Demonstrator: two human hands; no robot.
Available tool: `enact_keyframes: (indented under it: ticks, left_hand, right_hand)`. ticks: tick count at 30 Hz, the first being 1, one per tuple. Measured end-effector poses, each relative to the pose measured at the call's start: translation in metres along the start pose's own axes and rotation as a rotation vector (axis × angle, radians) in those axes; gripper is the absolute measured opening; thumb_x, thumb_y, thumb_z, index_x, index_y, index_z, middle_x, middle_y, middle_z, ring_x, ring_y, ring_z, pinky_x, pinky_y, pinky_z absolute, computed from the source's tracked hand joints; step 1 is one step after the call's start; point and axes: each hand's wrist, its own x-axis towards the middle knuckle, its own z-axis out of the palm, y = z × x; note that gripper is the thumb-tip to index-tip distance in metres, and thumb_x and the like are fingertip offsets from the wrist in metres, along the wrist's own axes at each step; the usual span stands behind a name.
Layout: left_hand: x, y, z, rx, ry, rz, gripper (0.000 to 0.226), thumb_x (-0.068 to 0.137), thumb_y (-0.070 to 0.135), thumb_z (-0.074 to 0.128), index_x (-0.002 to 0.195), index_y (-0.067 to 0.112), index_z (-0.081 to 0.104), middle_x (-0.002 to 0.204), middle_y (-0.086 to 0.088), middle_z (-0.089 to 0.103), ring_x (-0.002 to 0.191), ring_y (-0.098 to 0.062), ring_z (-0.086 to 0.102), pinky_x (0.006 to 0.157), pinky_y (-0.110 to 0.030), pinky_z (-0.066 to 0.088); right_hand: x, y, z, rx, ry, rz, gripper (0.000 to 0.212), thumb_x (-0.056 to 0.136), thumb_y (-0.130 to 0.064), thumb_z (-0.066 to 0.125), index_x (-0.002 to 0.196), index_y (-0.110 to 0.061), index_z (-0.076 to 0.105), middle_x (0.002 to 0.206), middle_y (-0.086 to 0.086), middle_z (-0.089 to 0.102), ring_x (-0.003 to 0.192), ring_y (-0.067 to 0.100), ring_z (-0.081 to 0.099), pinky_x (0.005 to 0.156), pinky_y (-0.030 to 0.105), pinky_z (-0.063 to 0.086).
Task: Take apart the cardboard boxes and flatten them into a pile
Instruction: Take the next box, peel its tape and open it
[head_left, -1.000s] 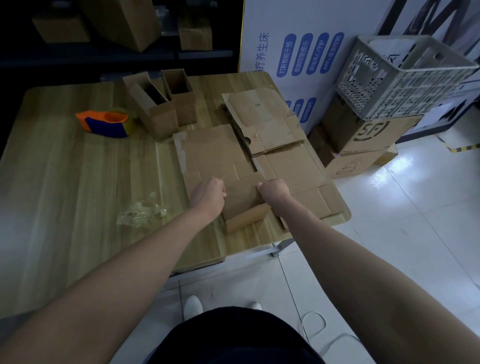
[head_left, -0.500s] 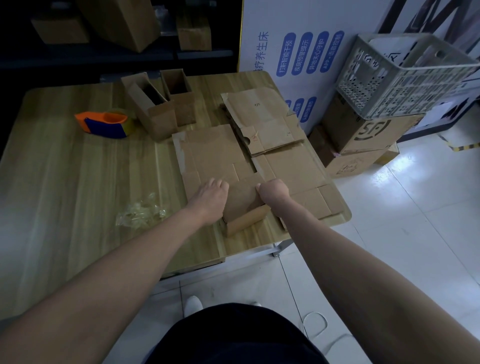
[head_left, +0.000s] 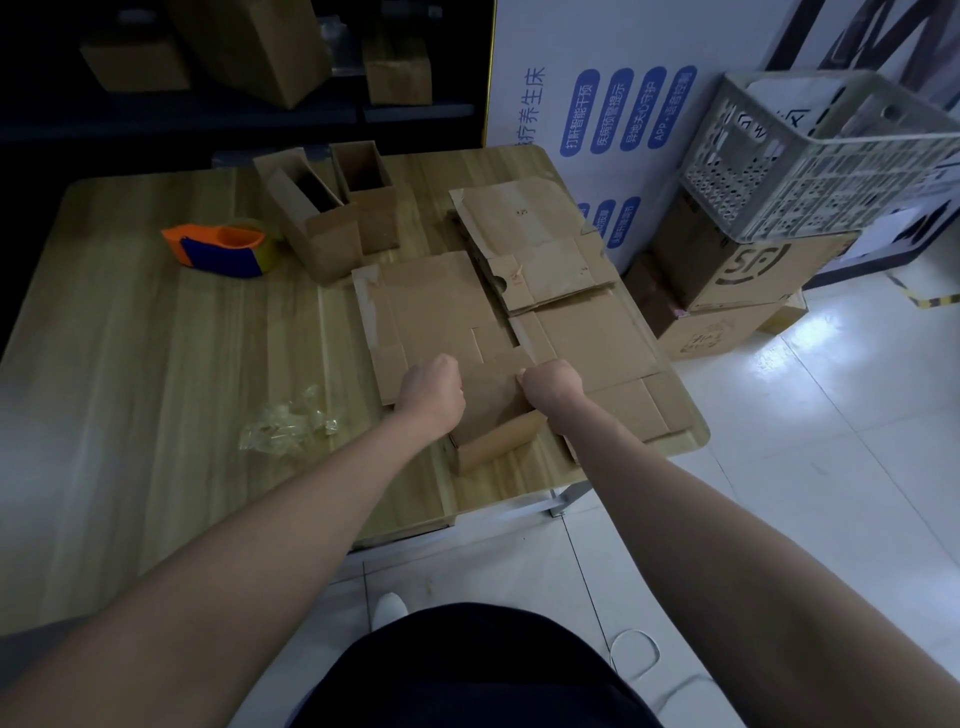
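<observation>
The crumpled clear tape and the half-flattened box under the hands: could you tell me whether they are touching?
Apart. The head view shows a strip of bare wooden table separating the crumpled clear tape from the half-flattened box.

I read this as storeroom or packing back room, not home. Dark shelving at 11 o'clock, brown cartons on it. Wooden work table centre: tape dispenser at 10, flattened cardboard at 1, clear tape scraps at 9. Printed display board at 1. Courier-marked shipping cartons stacked on floor at 2, perforated plastic crate on top. White tile floor; yellow-black hazard tape at 3.
</observation>
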Motion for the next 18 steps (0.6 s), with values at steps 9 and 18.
enact_keyframes:
  ticks: [9, 18]
  left_hand:
    - [-0.006, -0.004, 0.002, -0.038, 0.061, 0.0, 0.012, 0.09, 0.011, 0.061, 0.09, 0.003, 0.07, 0.095, -0.012, 0.071, 0.092, -0.025, 0.066, 0.077, -0.034, 0.053]
    - [-0.009, -0.012, -0.002, 0.135, -0.088, 0.145, 0.013, 0.09, 0.0, 0.047, 0.1, 0.004, 0.054, 0.109, -0.013, 0.056, 0.105, -0.029, 0.051, 0.089, -0.037, 0.042]
  right_hand:
    - [-0.011, -0.004, 0.0, 0.27, 0.029, 0.121, 0.018, 0.097, -0.004, 0.044, 0.109, -0.006, 0.057, 0.119, 0.014, 0.057, 0.081, 0.019, 0.045, 0.055, 0.025, 0.036]
    - [-0.011, -0.005, 0.0, 0.372, 0.028, 0.066, 0.03, 0.092, -0.011, 0.055, 0.121, -0.003, 0.057, 0.081, 0.003, 0.053, 0.069, 0.013, 0.048, 0.038, 0.02, 0.039]
